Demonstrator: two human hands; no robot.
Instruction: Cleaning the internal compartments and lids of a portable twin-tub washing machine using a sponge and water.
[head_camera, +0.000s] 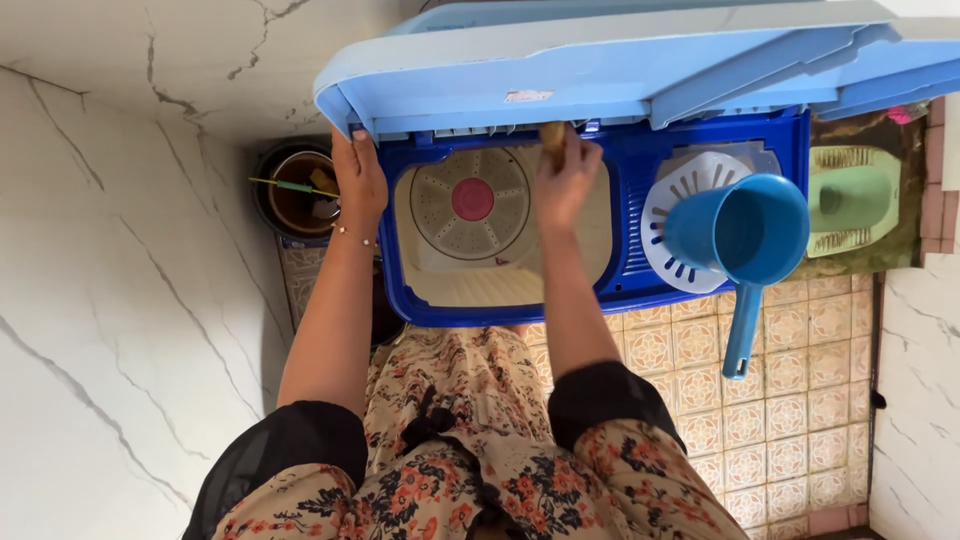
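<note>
Now right hand grips brush, long axis pointing away

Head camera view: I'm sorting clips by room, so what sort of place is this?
Likely a home bathroom used for laundry: a blue twin-tub washing machine, a green squat toilet, and a patterned tiled floor.

A green squat toilet and dark bucket sit aside.

The twin-tub plastic washing machine stands on the tiled floor. A long-handled plastic jug rests on its right compartment cover. A round bucket stands left of it.
</note>
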